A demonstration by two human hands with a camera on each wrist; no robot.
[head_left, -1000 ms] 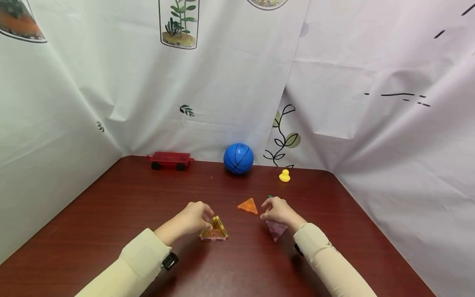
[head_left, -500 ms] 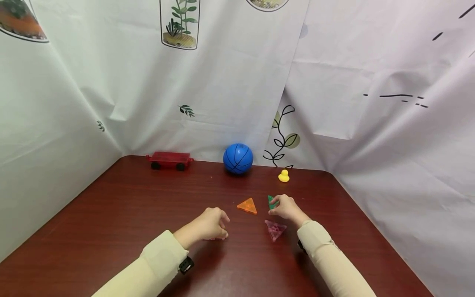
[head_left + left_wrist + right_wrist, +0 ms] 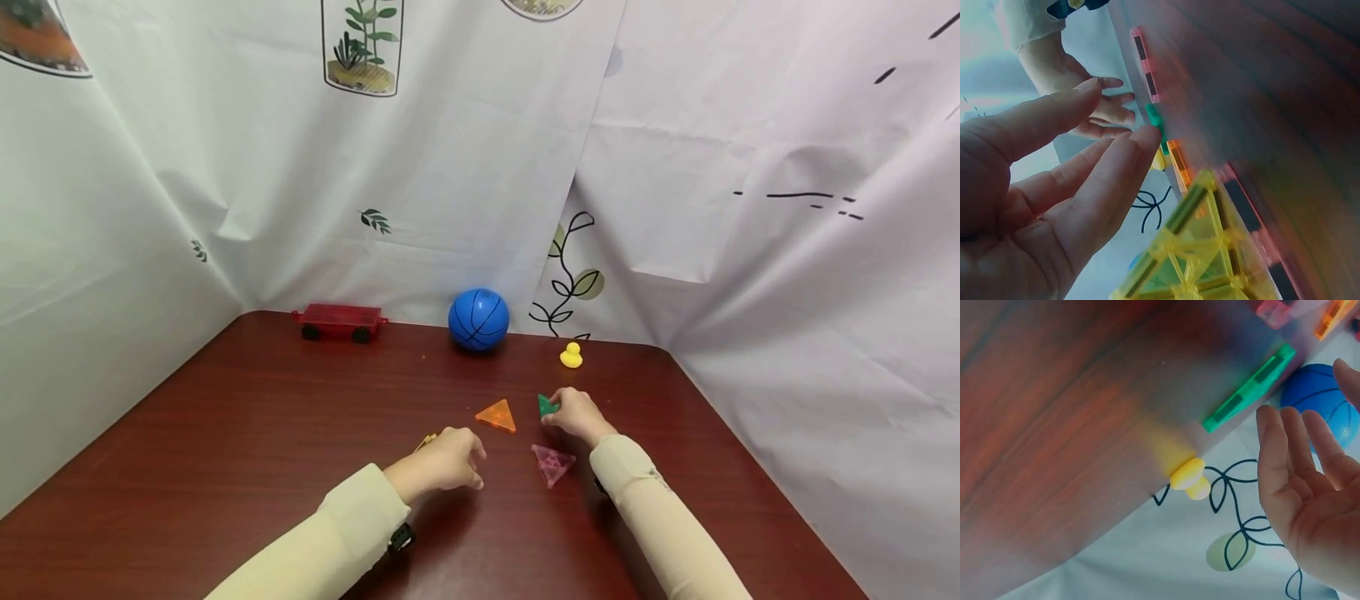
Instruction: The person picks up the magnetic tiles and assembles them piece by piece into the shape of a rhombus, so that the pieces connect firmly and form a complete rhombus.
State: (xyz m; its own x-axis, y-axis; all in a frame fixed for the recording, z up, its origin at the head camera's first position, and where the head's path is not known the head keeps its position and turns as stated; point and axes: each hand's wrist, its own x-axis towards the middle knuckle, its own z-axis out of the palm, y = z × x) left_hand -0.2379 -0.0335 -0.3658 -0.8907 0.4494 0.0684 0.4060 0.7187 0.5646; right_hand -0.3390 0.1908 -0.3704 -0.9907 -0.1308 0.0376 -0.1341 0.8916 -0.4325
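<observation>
My left hand (image 3: 444, 461) hovers over the table with relaxed fingers and holds nothing. Mostly hidden behind it in the head view is a yellow magnetic triangle tile (image 3: 1194, 253), which leans up with a pink tile (image 3: 1259, 234) at its base. My right hand (image 3: 577, 414) is beside a green triangle tile (image 3: 547, 406); the right wrist view shows its fingers spread and a gap to that tile. A pink triangle tile (image 3: 552, 464) lies nearer to me, below the right hand. Between the hands and farther back lies an orange triangle tile (image 3: 498, 415).
Along the back edge of the brown table (image 3: 225, 433) stand a red toy wagon base (image 3: 341, 322) with black wheels and a blue ball (image 3: 478, 319). A small yellow rubber duck (image 3: 572, 356) sits at the back right. White printed cloth (image 3: 465, 150) hangs around the table.
My left hand has moved right, away from the yellow tile piece, and now covers most of it. My right hand has moved from above the pink tile to the green tile.
</observation>
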